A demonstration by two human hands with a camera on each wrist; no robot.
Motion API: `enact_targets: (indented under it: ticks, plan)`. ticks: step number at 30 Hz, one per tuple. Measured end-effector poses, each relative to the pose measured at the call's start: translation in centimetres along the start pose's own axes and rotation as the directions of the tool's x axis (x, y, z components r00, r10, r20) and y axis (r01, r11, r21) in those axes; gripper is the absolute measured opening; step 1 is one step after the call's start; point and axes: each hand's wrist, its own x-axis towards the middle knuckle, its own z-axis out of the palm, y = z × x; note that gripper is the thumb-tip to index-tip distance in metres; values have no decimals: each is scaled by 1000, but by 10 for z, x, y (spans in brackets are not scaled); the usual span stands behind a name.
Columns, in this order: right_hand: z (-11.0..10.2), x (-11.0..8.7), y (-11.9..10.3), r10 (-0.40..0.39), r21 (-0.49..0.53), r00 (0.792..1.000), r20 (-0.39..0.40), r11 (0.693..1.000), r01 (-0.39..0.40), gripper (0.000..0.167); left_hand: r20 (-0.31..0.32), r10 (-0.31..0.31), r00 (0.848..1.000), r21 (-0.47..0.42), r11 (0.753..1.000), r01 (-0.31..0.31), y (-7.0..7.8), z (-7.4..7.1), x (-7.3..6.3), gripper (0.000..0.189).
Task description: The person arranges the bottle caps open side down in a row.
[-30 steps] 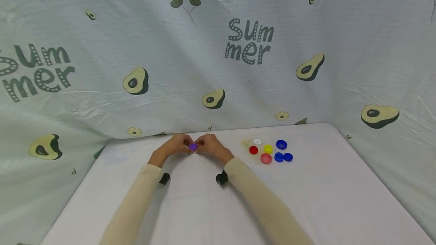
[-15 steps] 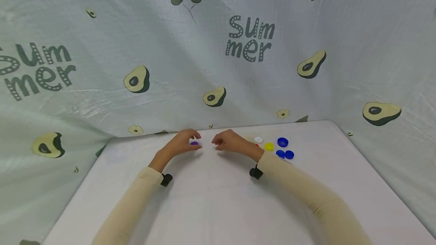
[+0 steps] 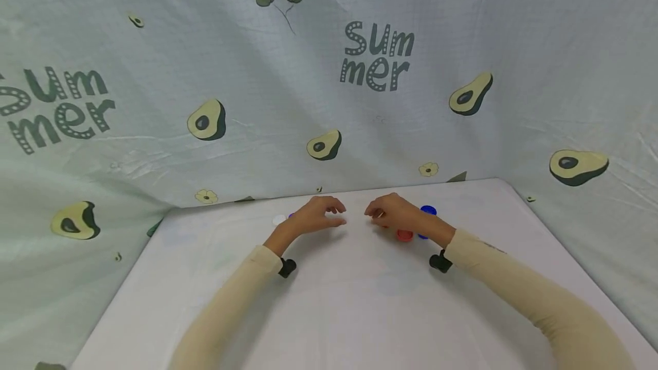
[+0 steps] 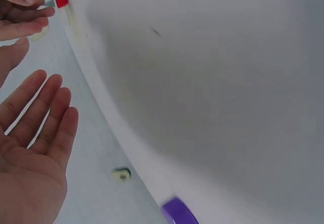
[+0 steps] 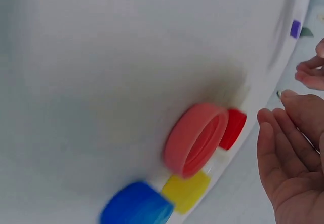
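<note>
My left hand [image 3: 319, 214] is just above the white table, its fingers spread and holding nothing. Behind its wrist lie a purple bottle cap [image 3: 291, 216] and a white cap [image 3: 279, 220]. My right hand [image 3: 393, 213] hovers by the group of caps on the right, fingers loosely bent and apart from them. The right wrist view shows a pinkish-red cap [image 5: 195, 140] on its side edge toward the camera, a small red cap [image 5: 234, 128], a yellow cap [image 5: 186, 191] and a blue cap [image 5: 136, 206]. The right arm hides part of this group in the head view.
A second blue cap [image 3: 428, 209] shows beyond the right forearm. The white table [image 3: 329, 313] ends at the back against a hanging cloth [image 3: 267, 90] printed with avocados and lettering. Each wrist carries a black camera [image 3: 440, 261].
Both hands have let go of the purple cap and moved right, the right hand first. The purple cap stays on the table, and a white cap beside it has come into view.
</note>
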Motion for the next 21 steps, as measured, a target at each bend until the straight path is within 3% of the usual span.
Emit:
enact_targets:
  ticks: [6,13,21]
  plan:
    - [-11,-19,18,49,-2,998,-49,999,-49,22,20,18,1000,-90,996,-17,15,18,27,34]
    - [-16,-28,28,131,1,991,5,991,-131,25,81,-38,996,-174,983,52,23,38,50,31]
    - [-20,-23,30,115,-73,993,37,991,-113,25,136,-99,986,-227,965,128,30,45,71,28]
